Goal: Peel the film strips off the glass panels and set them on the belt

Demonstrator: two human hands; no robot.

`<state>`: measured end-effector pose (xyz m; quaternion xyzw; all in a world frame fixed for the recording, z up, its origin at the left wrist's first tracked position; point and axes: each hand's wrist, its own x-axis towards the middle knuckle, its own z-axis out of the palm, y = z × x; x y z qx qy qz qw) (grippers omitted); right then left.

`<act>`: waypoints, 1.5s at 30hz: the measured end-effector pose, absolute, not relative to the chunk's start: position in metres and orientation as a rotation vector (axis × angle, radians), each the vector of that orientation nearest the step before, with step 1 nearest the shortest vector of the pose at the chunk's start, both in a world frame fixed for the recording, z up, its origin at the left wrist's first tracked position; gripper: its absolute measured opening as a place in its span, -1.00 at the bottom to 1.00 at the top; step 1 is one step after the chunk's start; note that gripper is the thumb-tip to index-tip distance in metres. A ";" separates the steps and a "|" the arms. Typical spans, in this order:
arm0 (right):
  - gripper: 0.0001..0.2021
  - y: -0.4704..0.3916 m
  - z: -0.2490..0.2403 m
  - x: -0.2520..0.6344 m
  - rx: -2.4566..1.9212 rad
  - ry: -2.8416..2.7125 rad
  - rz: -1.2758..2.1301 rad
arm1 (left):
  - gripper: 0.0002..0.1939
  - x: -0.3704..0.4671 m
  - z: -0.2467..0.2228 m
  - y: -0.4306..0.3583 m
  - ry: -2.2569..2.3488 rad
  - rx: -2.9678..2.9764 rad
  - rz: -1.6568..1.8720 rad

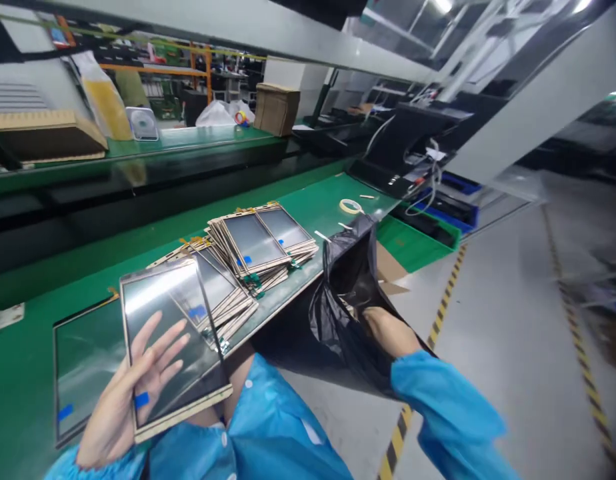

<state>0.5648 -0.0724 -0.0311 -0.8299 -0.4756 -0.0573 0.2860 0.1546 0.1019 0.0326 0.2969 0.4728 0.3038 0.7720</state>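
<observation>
On the left of the glossy green bench, a thin, black-framed rectangular panel with a blue tab is being borne flat. Partly in front of it, a clear, glassy rectangular panel with a pale lower strip and a blue tab is being held up, tilted, by the bare left hand. That hand's grip is being closed on the glassy panel's left side, and its spread fingers are being seen through the clear face. Behind the glassy panel, a fanned stack of tan-edged panels is being partly hidden. Just to its right, a higher, uneven stack of tan-edged, grey-faced panels is being supported by the bench. Farther right, a pale yellow roll of tape is being carried near the bench's far end. At the near edge, a crinkled black plastic bag is being entered by the bare right hand; its fingers are being hidden, so whether that grip is apart or together cannot be told. Beyond the bag, a green plastic bin is being seen.
</observation>
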 end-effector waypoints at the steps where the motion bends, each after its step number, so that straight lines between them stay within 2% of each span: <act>1: -0.77 -0.069 -0.030 0.551 -2.201 -1.278 -0.146 | -0.40 0.158 0.033 0.100 0.996 0.656 0.685; 4: -0.80 -0.044 -0.013 0.490 -1.946 -1.320 0.073 | -0.44 0.168 0.033 0.094 0.914 0.667 0.817; 8: -0.76 -0.002 0.007 0.401 -1.427 -1.564 0.840 | -0.49 0.173 0.033 0.080 0.846 0.730 1.008; 10: -0.79 0.013 0.007 0.376 -1.344 -1.635 0.912 | -0.52 0.171 0.033 0.072 0.839 0.780 1.078; 12: -0.84 0.020 0.005 0.366 -1.348 -1.708 0.835 | -0.55 0.168 0.031 0.064 0.835 0.826 1.139; 15: -0.81 0.022 0.003 0.368 -1.385 -1.821 0.673 | -0.59 0.169 0.027 0.055 0.808 0.909 1.223; 21: -0.71 0.024 0.000 0.367 -1.608 -2.040 0.107 | -0.59 0.195 0.022 0.040 0.734 1.010 1.378; 26: -0.75 0.035 0.004 0.358 -1.737 -2.115 -0.216 | -0.57 0.208 0.017 0.040 0.753 1.051 1.527; 35: -0.80 0.038 0.019 0.352 -1.811 -2.311 -0.326 | -0.59 0.205 0.012 0.044 0.790 0.969 1.554; 37: -0.82 0.032 0.024 0.351 -1.701 -2.368 -0.134 | -0.60 0.204 0.011 0.047 0.811 0.948 1.569; 40: -0.85 0.028 0.040 0.347 -1.235 -2.388 0.521 | -0.61 0.201 0.006 0.055 0.789 0.857 1.455; 43: -0.83 0.042 0.068 0.344 -0.891 -2.015 1.161 | -0.60 0.199 -0.004 0.061 0.650 0.700 1.151; 45: -0.85 0.061 0.090 0.351 -0.836 -1.659 1.364 | -0.52 0.200 -0.013 0.060 0.543 0.600 0.979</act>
